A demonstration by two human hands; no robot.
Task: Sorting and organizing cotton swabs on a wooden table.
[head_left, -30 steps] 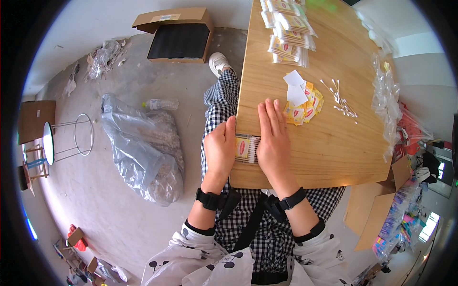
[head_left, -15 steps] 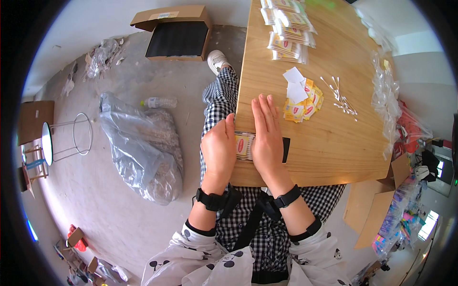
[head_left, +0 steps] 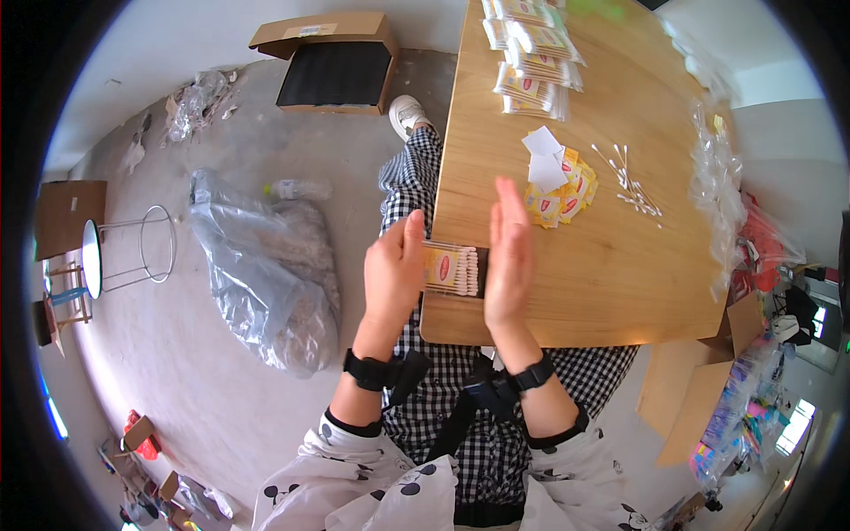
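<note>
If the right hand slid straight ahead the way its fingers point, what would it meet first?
Probably the white paper slips lying on the yellow and red label pile; the right hand points up the wooden table toward them, though its height above the surface is unclear.

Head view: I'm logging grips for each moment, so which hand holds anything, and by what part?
Neither grips: the left hand and right hand stand flat, on edge, either side of the cotton swab pack on the table.

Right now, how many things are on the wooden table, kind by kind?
Cotton swab pack between the hands: 1
Row of finished swab packs: 1
Heap of yellow-red labels: 1
White paper slips: 2
Scatter of loose swabs: 1
Total: 6
</note>
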